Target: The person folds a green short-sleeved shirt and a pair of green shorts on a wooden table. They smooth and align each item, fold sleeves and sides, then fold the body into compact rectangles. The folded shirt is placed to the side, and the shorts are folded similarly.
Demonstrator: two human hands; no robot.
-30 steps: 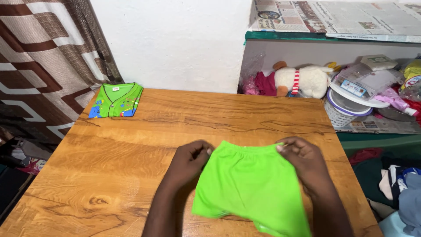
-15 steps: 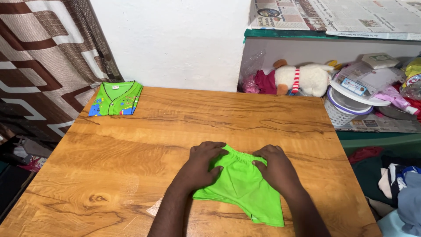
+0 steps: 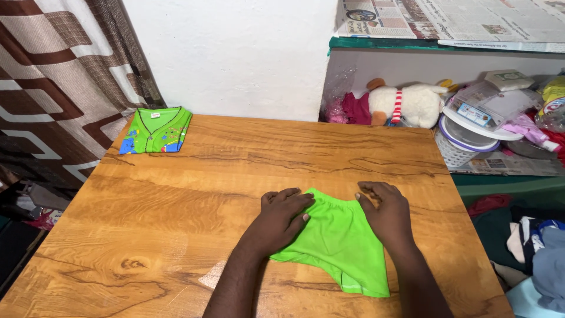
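A pair of small bright green shorts [image 3: 335, 244] lies flat on the wooden table [image 3: 194, 194], near its front edge. My left hand [image 3: 283, 217] rests palm down on the left part of the shorts, fingers spread. My right hand [image 3: 384, 209] presses flat on the right edge of the shorts near the waistband. Neither hand grips the cloth. A folded green child's shirt [image 3: 156, 129] with coloured print lies at the table's far left corner, well away from both hands.
A patterned brown curtain [image 3: 65, 82] hangs at the left. To the right, a shelf holds a white stuffed toy [image 3: 412, 105], a white basket [image 3: 456, 147], boxes and newspapers [image 3: 447, 17]. Clothes [image 3: 529, 247] are piled low at the right. A white wall stands behind.
The shorts were spread wide, then folded narrower. My hands came closer together and now lie flat on the cloth, pressing it down on the table.
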